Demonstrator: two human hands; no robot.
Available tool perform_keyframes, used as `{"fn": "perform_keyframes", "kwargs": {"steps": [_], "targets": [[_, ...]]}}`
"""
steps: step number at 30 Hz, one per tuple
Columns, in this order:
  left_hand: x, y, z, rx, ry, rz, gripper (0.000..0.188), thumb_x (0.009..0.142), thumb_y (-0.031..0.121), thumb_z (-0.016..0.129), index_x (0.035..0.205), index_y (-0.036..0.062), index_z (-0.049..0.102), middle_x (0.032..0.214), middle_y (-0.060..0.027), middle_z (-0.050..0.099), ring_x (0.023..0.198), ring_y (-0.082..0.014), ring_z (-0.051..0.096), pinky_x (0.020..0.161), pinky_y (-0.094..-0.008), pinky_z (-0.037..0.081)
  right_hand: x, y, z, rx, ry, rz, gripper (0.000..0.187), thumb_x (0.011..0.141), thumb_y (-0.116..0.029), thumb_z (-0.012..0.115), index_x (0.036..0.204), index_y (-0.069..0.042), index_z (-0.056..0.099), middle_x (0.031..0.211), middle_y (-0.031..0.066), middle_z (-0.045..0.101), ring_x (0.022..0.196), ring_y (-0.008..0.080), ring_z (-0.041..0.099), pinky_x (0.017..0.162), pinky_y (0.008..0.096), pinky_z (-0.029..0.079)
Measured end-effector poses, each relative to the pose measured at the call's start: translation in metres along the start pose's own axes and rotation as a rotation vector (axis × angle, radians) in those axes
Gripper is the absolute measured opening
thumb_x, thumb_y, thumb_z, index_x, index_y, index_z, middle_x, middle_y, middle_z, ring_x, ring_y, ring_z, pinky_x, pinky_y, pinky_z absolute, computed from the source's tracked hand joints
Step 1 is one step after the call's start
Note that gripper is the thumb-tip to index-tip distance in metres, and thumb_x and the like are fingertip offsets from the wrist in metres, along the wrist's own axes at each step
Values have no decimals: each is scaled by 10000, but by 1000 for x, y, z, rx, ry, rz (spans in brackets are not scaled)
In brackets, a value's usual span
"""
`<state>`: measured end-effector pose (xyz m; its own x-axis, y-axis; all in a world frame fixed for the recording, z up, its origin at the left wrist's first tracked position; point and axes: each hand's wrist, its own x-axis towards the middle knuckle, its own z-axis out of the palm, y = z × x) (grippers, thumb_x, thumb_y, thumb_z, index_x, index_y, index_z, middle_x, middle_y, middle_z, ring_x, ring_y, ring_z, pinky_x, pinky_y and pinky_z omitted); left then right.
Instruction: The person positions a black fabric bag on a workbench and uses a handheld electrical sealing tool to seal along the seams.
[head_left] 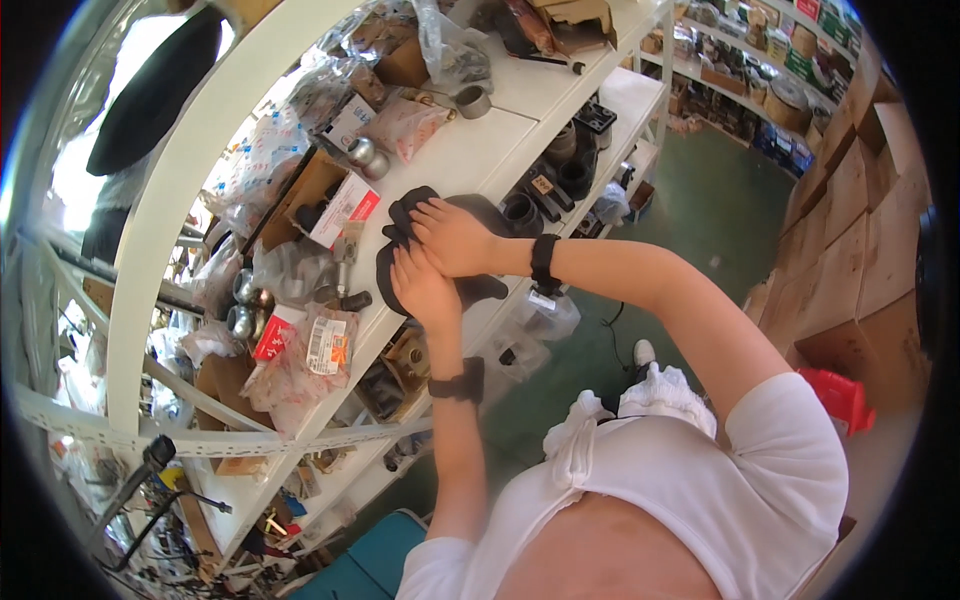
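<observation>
Soft black cloth, looking like a pair of gloves, is bunched at the front edge of a white shelf. My right hand lies across it from the right, with its fingers bent over the folds. Just below and to the left, touching it, my left hand has its fingers laid over another part of the cloth. Both hands hold the cloth; the thumbs and whatever is under the palms are hidden. Dark bands circle both wrists.
Left on the shelf are plastic-wrapped parts, a red-and-white box, metal ball fittings and a metal ring. Black parts fill the lower shelf. Cardboard boxes line the right; a teal case stands below.
</observation>
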<state>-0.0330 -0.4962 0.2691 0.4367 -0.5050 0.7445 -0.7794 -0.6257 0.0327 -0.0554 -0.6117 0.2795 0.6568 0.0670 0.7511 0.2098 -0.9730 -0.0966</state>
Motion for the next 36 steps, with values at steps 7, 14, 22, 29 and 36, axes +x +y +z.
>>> {"fn": "perform_keyframes", "kwargs": {"steps": [7,14,22,29,36], "targets": [[0,-4,-2,91,68,27,268,771,145,523,1003,11,511,1029,-173,543,935,-319,519,831,-381,394,0,-3,11,-37,-41,11,391,750,-273,436,928,58,545,1068,230,527,1049,346,469,969,401,272],[-3,-15,8,227,186,57,250,806,241,481,941,41,548,969,-116,566,846,-281,543,722,-364,420,1,-3,14,108,103,-49,334,739,-277,462,823,35,550,976,202,569,944,317,517,910,385,321],[-9,-15,11,137,272,-15,554,813,556,344,898,36,515,883,-123,521,813,-322,487,686,-408,361,2,-13,10,164,124,-24,123,677,-140,502,692,-19,519,738,101,565,768,223,534,762,295,396],[-21,65,25,-236,397,-406,352,799,245,555,1045,4,481,969,-156,512,898,-333,481,785,-402,375,-29,3,-32,453,138,89,151,643,-161,539,681,-36,462,642,96,513,593,254,541,536,341,452],[-19,181,59,-495,199,-396,469,853,301,448,1216,30,327,1170,-168,399,1061,-320,407,874,-379,332,-76,61,-125,740,133,472,105,774,-131,503,773,-28,482,645,149,495,559,329,497,486,375,398]]}}
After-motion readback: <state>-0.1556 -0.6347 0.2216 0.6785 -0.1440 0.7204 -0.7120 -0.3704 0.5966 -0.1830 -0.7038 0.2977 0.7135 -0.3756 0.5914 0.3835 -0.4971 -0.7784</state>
